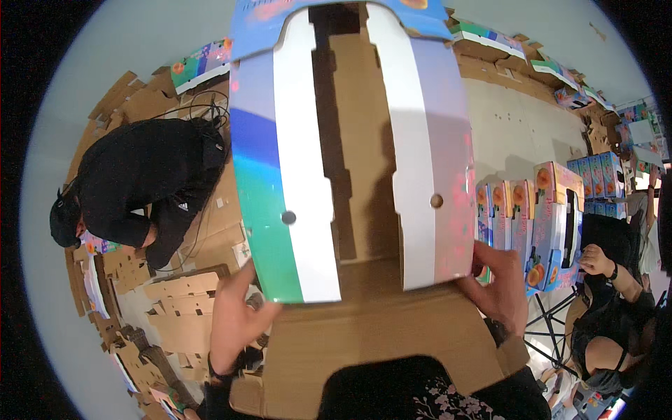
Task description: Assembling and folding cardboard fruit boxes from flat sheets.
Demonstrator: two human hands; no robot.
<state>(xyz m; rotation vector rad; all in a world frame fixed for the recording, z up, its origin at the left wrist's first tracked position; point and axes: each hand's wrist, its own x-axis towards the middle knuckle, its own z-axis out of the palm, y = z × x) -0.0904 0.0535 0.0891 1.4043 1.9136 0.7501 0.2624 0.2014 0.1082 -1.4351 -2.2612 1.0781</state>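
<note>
Head view, the only one: a large printed cardboard box blank (350, 154) is held up in front of the person, brown inside facing the camera, so both side flaps can be folded inward at once. The flaps are white-edged with colour print: blue-green on the left, pinkish on the right.

Left hand (234, 315) sits at the lower corner of the left flap, thumb up against the panel edge. It is closed on the blank there; the fingers are behind the card, so how firmly it grips is hard to tell. Right hand (500, 287) wraps the lower corner of the right flap, fingers curled over the edge, gripping the blank. Holding at the two bottom corners keeps the panel square and the creases free.

The lower brown panel runs toward the person's lap.

Around: flat brown cardboard pieces (175, 308) lie on the floor at left. A row of finished printed boxes (553, 217) stands at right. A person in black (140, 189) crouches at left; another person (609, 308) sits at right.
</note>
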